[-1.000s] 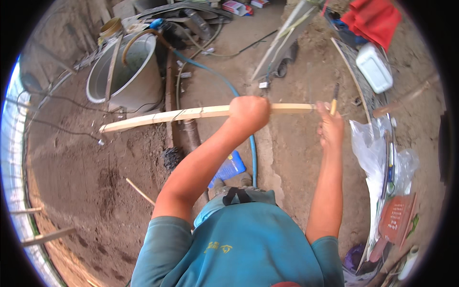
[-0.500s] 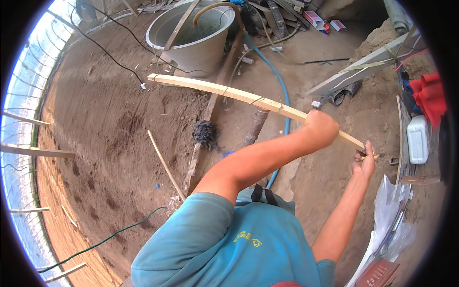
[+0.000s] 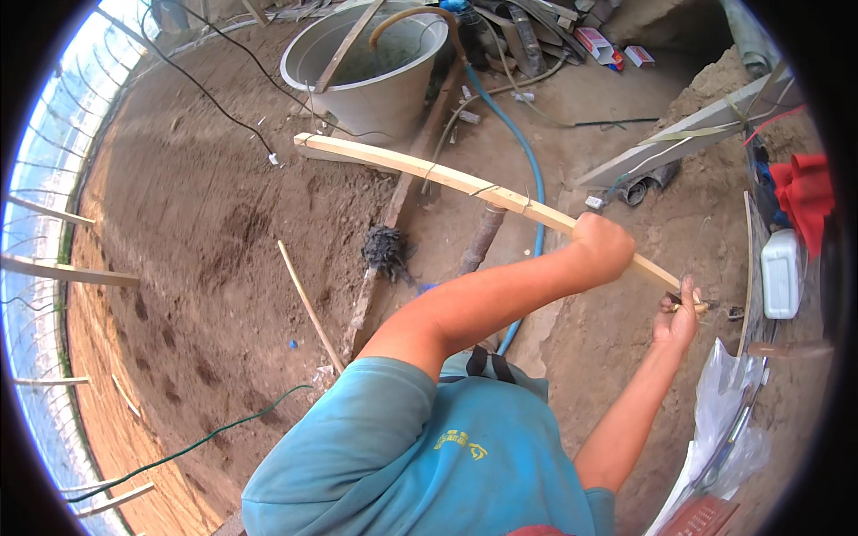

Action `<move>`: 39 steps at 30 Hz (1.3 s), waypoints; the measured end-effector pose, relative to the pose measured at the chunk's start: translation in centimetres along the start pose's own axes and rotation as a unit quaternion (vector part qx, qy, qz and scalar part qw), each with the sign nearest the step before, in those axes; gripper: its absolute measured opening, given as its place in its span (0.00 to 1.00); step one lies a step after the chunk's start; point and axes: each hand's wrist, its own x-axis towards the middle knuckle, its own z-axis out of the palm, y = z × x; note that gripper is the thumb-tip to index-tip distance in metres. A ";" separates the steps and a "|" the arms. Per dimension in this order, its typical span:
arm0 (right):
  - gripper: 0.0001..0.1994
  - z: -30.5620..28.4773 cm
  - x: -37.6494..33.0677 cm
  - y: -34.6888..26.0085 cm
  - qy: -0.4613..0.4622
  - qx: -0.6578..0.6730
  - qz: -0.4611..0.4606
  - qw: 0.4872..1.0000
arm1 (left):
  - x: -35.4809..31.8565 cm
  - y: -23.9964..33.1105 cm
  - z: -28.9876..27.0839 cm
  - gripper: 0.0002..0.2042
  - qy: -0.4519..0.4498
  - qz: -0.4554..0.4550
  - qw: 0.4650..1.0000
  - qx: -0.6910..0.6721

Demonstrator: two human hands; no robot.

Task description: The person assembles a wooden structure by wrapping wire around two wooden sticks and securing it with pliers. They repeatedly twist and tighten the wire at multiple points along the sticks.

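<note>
A long pale wooden strip (image 3: 447,177) runs from the centre left toward the right, with thin wire ties around it. Under its middle stands a brown, rusty-looking post (image 3: 483,237); whether they touch I cannot tell. My left hand (image 3: 604,243) is wrapped round the strip near its right end, the arm crossing my body. At that end my right hand (image 3: 675,320) is closed on a small tool with a dark part against the wood and a pale yellowish end. Its thumb points up beside the strip's tip. My fingers hide most of the tool.
A large pale tub (image 3: 380,94) with a hose in it stands at the back. A blue hose (image 3: 527,152) lies across the ground. A thin stick (image 3: 308,304) and a dark clump (image 3: 384,250) lie leftward. A white jug (image 3: 780,275) and plastic sheeting (image 3: 715,393) are at right.
The whole view has shifted slightly. The strip's far end has moved a little to the right and up, and my right hand sits slightly lower at its near end. Both hands keep their grip.
</note>
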 end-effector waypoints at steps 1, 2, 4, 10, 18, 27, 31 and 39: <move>0.24 -0.3 0.2 0.1 0.005 -0.010 -0.003 1.000 | 0.1 0.2 0.0 0.07 -0.003 0.000 1.000 0.003; 0.25 0.0 -0.1 -0.1 0.000 0.004 0.006 1.000 | 0.1 0.1 0.0 0.07 -0.006 -0.003 1.000 0.007; 0.27 0.5 -0.6 -0.4 -0.012 0.034 0.022 0.999 | 0.1 -0.1 0.0 0.07 -0.006 -0.008 1.000 0.007; 0.31 -0.1 -0.5 0.1 -0.038 -0.018 -0.022 0.999 | 0.5 -0.4 0.4 0.08 -0.010 -0.004 1.000 0.006; 0.37 1.0 1.3 0.1 0.044 -0.021 -0.008 0.999 | 0.4 0.0 0.3 0.08 -0.008 0.010 1.000 0.010; 0.40 2.2 -1.7 -1.3 -0.021 0.028 0.018 0.999 | 0.7 -0.4 0.0 0.09 -0.019 -0.011 1.000 0.021; 0.33 1.6 -2.5 -1.4 0.013 0.009 0.010 1.000 | 1.3 -1.3 1.1 0.14 0.015 0.019 0.999 0.025; 0.31 0.9 -3.2 -1.3 0.002 0.019 -0.033 0.999 | 2.4 -1.2 -1.9 0.23 -0.105 0.065 0.992 -0.022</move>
